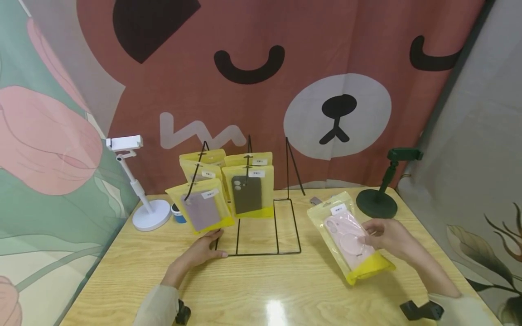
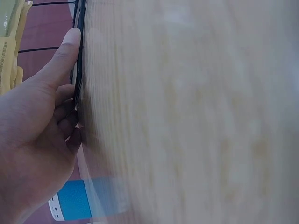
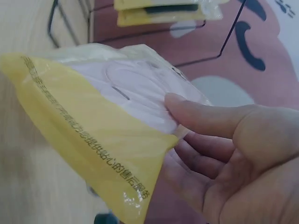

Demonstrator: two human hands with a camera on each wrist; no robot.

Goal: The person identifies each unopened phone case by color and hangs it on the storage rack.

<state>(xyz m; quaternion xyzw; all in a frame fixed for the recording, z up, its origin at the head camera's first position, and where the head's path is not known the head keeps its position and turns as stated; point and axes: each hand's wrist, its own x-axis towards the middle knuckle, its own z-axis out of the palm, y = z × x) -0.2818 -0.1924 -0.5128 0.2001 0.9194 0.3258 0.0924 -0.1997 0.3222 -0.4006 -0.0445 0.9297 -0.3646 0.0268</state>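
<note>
Right hand [image 1: 387,237] pinches a yellow-edged clear packet holding a pink phone case [image 1: 350,238], thumb on its face and fingers beneath, at the packet's right edge; the packet sits low over the table to the right of the wire rack. Left hand [image 1: 202,250] lies with fingers fairly straight on the wooden table [image 1: 261,294], fingertips against the front left corner of the black wire display rack [image 1: 265,226], gripping nothing.

Counted from large to small: one table; one wire rack with three upright hooks; two phone stands, a white one [image 1: 140,190] at the left and a dark green one [image 1: 381,190] at the right; four yellow packets hang on the rack besides the one in hand, the front two showing a purple case [image 1: 202,209] and a dark grey case [image 1: 246,194]; one small blue-and-white object [image 1: 177,213] sits beside the white stand's base.

The head view alone shows the whole layout and both hands. The left wrist view shows the thumb [image 2: 65,56] and fingers pressed against the rack's black wire at the table, a contact less plain from above, and the blue object close by. The right wrist view shows the thumb [image 3: 205,114] on the packet's clear face, a ring shape on the pink case, and printed lettering along the yellow strip.
</note>
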